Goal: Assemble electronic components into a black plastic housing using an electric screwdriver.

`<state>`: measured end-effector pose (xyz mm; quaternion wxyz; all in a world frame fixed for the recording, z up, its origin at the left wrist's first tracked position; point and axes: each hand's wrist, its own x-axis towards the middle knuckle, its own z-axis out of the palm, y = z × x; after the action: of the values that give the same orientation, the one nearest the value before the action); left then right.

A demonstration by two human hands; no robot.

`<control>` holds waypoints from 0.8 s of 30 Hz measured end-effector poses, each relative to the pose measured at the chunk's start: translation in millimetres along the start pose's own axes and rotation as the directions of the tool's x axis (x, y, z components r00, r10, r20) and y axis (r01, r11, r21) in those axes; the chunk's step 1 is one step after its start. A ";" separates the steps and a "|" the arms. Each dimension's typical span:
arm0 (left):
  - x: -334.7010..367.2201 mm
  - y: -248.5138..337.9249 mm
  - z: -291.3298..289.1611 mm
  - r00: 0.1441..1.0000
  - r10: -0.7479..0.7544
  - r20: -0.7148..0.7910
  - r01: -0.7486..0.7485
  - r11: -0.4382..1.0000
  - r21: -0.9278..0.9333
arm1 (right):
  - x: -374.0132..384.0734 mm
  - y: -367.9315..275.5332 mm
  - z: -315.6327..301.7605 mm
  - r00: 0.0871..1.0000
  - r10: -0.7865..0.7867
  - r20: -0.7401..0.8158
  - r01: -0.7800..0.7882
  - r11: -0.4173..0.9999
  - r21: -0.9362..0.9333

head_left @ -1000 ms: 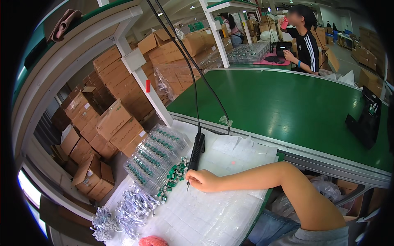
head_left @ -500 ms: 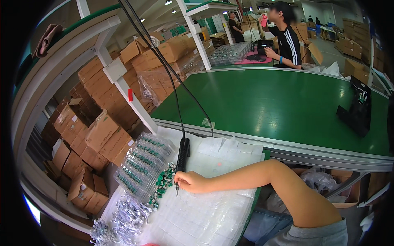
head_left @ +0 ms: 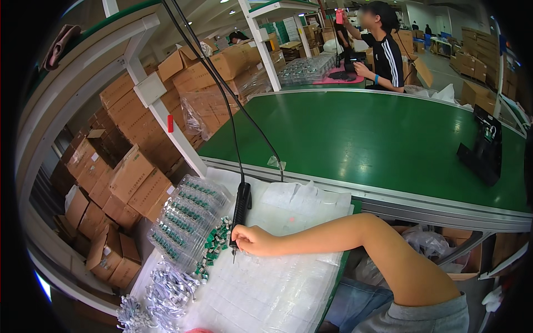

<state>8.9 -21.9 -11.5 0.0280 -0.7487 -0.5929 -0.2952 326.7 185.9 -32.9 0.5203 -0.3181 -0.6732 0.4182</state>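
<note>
My right hand is closed around the lower end of a black electric screwdriver. The tool stands nearly upright on its cord, with its thin bit pointing down, close above or touching the white-covered worktop; I cannot tell which. Just left of the hand lies a loose pile of small green circuit boards with metal connectors. Farther left, clear plastic trays hold rows of similar green boards. Below them lie bundles of white cables. My left hand is not in view.
A green conveyor or bench top with a metal edge runs beyond the worktop; a black angled housing stands at its right. Black cords hang overhead. Cardboard boxes fill the left. Across the bench, a co-worker holds a pink object.
The view has shifted slightly, so the bench things appear a little farther left. My right hand keeps its hold on the screwdriver. The co-worker's pink object has gone up and left.
</note>
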 end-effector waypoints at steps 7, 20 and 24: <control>-0.2 -1.4 0.2 0.998 -0.054 0.017 0.054 0.997 -0.047 | 1.5 5.7 1.7 0.999 0.039 0.013 -0.040 0.998 0.047; 0.7 3.6 -1.1 0.996 -0.083 0.017 0.084 0.994 -0.064 | 3.4 5.4 -0.9 0.996 0.084 0.030 -0.086 0.995 0.051; 0.2 1.3 -0.4 0.999 -0.047 0.017 0.047 0.998 -0.028 | 2.5 7.0 -1.0 0.997 0.064 0.030 -0.066 0.996 0.060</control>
<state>10.0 -22.2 -10.7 0.0054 -0.7373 -0.6063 -0.2981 327.0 191.5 -37.9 0.5063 -0.3179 -0.6567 0.4596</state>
